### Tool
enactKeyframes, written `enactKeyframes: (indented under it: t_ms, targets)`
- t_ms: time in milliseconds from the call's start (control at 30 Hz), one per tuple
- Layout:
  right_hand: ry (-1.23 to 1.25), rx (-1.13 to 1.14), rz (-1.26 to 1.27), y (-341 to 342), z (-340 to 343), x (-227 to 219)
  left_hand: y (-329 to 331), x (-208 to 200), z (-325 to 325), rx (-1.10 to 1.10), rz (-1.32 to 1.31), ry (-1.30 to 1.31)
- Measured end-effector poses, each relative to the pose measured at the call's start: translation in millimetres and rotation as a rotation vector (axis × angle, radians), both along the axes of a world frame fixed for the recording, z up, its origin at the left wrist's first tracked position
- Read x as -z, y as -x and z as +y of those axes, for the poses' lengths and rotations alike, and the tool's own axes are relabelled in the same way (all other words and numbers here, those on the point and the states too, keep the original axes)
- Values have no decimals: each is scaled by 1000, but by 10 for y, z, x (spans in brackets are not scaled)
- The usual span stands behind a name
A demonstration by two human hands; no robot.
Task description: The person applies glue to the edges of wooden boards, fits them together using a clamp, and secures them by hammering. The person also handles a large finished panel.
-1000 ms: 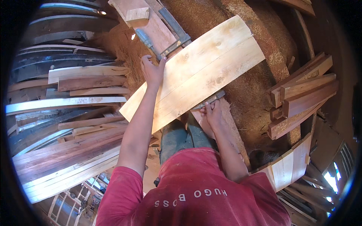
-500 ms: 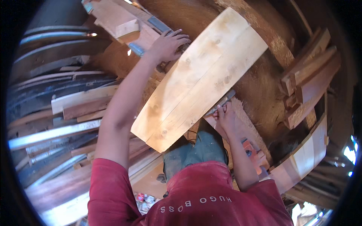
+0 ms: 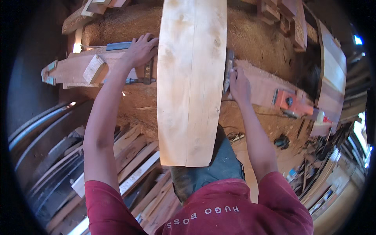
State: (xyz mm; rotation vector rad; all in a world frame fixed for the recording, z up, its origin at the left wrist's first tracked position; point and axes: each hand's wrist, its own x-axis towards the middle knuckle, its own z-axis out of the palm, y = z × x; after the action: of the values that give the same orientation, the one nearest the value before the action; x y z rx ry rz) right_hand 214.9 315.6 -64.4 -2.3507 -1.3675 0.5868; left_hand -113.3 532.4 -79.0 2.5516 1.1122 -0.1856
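Sawdusty ground (image 3: 250, 29), piled planks (image 3: 141, 172), orange tool (image 3: 293, 103), hands (image 3: 141, 51) flanking board (image 3: 176, 94)

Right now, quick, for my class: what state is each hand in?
Left hand: fingers bent beside the pale board's left edge; whether it holds anything cannot be told.
Right hand: closed on the metal bar at the board's right edge.

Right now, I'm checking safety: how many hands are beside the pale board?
2: the left hand left of the board, the right hand at the metal bar on its right.
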Motion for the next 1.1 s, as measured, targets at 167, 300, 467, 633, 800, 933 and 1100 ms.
enactKeyframes:
  t_ms: [167, 300, 467, 633, 800, 933, 1100]
  targets:
    - [-4, 118, -17, 153, -19, 21, 136, 152, 44, 88, -20, -113]
    - [-69, 175, 40, 182, -49, 59, 83, -42, 8, 43, 24, 97]
    - [-167, 230, 128, 261, 11, 62, 243, 65, 193, 15, 127, 142]
    - [-99, 322, 81, 278, 14, 95, 123, -9, 277, 52, 46, 280]
    - [-139, 384, 60, 321, 100, 80, 177, 86, 292, 115, -110, 150]
    - [-99, 445, 67, 343, 122, 118, 180, 23, 309, 83, -78, 196]
    - [-55, 492, 109, 314, 89, 162, 177, 51, 338, 102, -52, 204]
